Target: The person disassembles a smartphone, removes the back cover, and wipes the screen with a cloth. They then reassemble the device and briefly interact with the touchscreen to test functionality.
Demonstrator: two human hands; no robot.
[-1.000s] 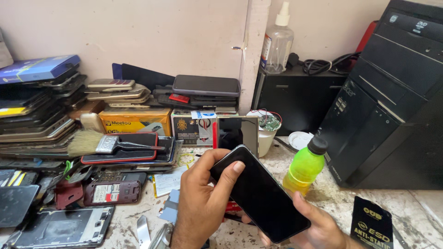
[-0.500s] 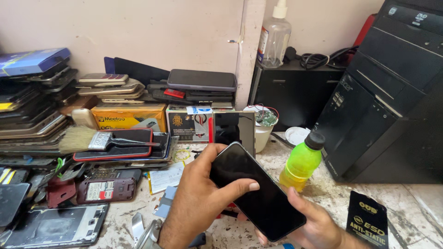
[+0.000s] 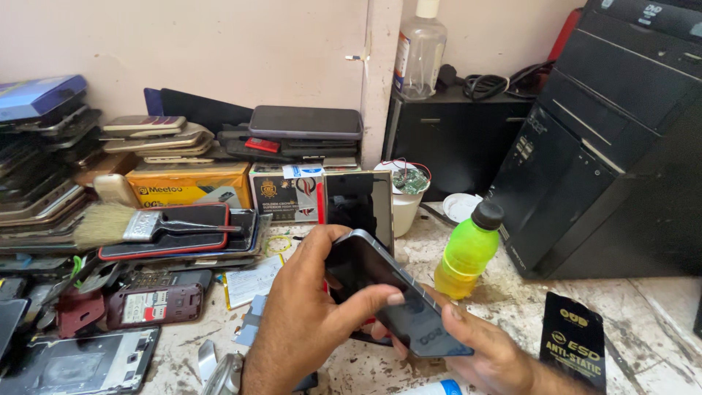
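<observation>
Glossy black glass phone, translucent plastic bottle, bristly paintbrush, rough stained stone worktop

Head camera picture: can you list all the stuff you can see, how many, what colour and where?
smartphone: one, black, held in both hands over the table
yellow bottle: one, black cap, right of the phone
paintbrush: one, pale bristles, on the red-edged phone at left
phone stacks: many, dark and silver, along the left wall
cardboard boxes: two, yellow and white, by the wall
clear bottle: one, on the small black cabinet
computer tower: one, black, right
black packet: one, bottom right
table: one, pale, stained
left hand: one, fingers on the screen
right hand: one, under the phone
</observation>
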